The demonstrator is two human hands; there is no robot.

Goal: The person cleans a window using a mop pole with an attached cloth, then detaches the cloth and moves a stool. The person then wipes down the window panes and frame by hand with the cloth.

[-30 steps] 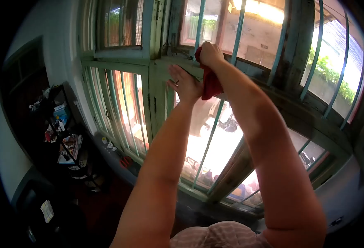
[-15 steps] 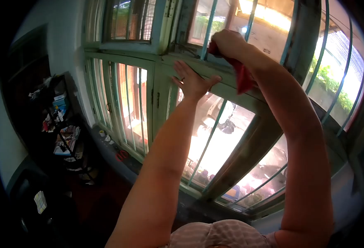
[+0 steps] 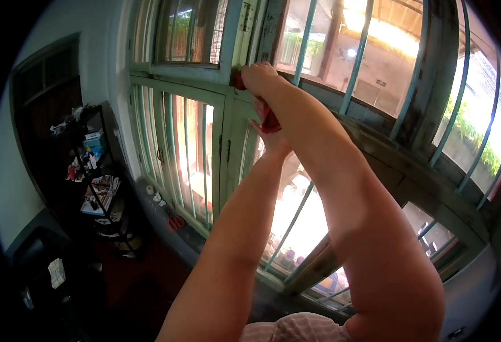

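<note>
Clamping red cloth (image 3: 271,122), right hand (image 3: 259,78) was at window frame (image 3: 235,108); cloth hung toward left hand (image 3: 275,140), its grip unclear.

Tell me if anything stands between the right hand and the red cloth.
Nothing visible does: the right hand holds the red cloth. The left hand, partly hidden, shows just below the right one in this view.

Both arms reach upward, the left arm (image 3: 233,245) nearly straight and the right arm (image 3: 370,222) bent at the elbow, its right hand (image 3: 259,78) curled closed above the left hand (image 3: 275,140), partly hidden with fingers extended.
</note>
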